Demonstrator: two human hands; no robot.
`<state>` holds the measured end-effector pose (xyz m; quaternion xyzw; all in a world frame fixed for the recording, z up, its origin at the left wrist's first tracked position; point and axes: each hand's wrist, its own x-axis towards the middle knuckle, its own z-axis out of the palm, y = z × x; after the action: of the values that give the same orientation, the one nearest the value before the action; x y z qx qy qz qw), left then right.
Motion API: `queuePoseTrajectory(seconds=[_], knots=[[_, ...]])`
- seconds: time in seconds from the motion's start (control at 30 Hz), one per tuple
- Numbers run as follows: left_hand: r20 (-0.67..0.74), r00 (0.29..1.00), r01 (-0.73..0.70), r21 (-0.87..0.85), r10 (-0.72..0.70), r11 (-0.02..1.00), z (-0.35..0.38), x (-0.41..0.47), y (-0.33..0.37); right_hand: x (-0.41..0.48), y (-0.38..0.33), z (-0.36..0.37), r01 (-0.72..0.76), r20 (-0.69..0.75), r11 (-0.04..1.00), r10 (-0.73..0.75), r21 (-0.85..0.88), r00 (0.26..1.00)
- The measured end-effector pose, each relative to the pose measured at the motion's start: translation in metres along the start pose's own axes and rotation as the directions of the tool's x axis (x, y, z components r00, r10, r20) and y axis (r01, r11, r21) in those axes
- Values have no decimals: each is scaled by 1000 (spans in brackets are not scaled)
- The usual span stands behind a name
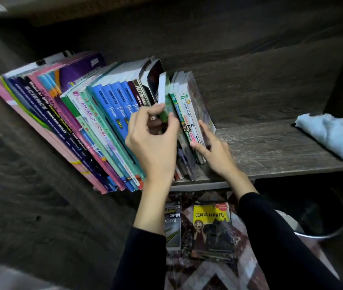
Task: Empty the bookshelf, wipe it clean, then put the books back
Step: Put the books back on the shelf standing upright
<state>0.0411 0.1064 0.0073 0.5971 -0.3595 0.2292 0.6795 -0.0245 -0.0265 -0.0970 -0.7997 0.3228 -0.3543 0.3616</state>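
Observation:
A dark wooden shelf board [271, 147] carries a leaning row of books [78, 126] on its left half. My left hand [153, 139] pinches a small green-spined book [165, 101] between thumb and fingers, in the gap of the row. My right hand [212, 149] rests with straight fingers against a few thin white-spined books [189, 114] that lean left at the row's right end. A pale blue cloth [333, 137] lies bunched at the shelf's far right.
On the patterned rug below lie a yellow "Cerita Hantu" book [212, 229] and a grey "SPM" book [173, 227]. A dark round bin [321, 216] stands at the lower right. The shelf's side wall [30, 206] rises on the left.

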Motion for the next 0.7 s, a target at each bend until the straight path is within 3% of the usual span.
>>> queuePoseTrajectory(seconds=[0.17,0.23,0.3,0.43,0.57,0.7], knots=[[42,991,126,-52,-124,991,-14,-19,12,-1,-1,0,15,-2,1000,-15,-27,1000],[86,975,204,7,-204,979,-14,-30,15,-2,-3,1,17,-8,998,-17,-55,1000],[233,924,272,151,-302,950,-10,-37,8,-3,-5,2,12,-22,994,-15,-110,1000],[385,839,184,465,-385,866,-4,-44,-1,-5,-7,6,-18,-53,975,6,-221,999],[413,805,226,450,-426,864,-7,-41,6,-11,-10,11,-53,-87,955,29,-291,996],[411,807,233,438,-424,868,-22,-28,14,-3,-3,10,-40,-49,966,28,-254,998]])
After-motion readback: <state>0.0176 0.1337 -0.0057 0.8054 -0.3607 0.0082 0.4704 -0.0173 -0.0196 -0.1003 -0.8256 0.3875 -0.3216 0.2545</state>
